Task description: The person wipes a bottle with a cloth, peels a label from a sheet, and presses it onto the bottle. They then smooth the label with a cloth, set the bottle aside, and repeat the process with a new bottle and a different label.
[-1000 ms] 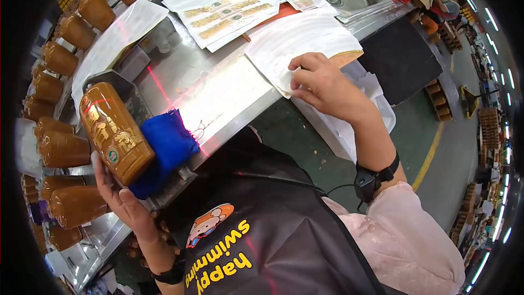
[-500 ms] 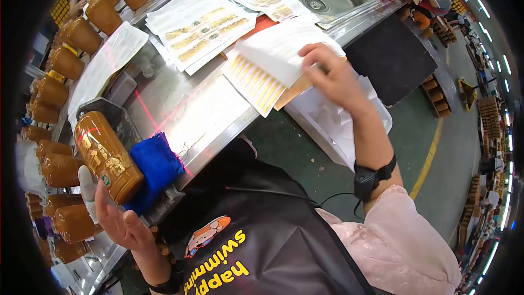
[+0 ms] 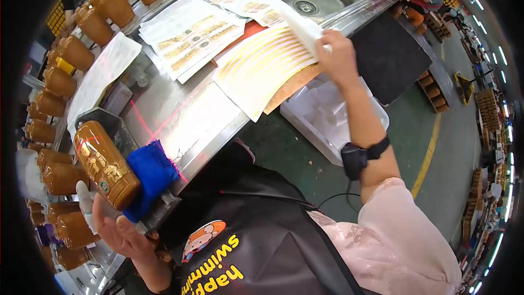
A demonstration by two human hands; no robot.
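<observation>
My right hand (image 3: 337, 57) is closed on the edge of a white paper sheet (image 3: 301, 26), which is lifted and curls up. Directly beneath lies a sheet printed with yellow-gold stripes (image 3: 256, 68), partly over a brown board (image 3: 295, 88) at the table edge. My left hand (image 3: 121, 229) has its fingers apart and a white cover on one finger. It is beside the bottom end of a glossy brown bottle (image 3: 106, 165) with gold decoration and a small green emblem. The bottle lies tilted against a dark angular holder (image 3: 101, 116), with a blue cloth (image 3: 150, 172) next to it.
Several brown jars (image 3: 93, 24) line the left side. Printed decal sheets (image 3: 191, 35) lie near a steel sink (image 3: 333, 0). Below the table edge stands a white bin of paper scraps (image 3: 327, 114), near a black board (image 3: 387, 57). Red laser lines cross the steel table (image 3: 188, 112).
My right hand has drawn the white sheet up and back, showing more of the striped sheet. My left hand stays beside the bottle.
</observation>
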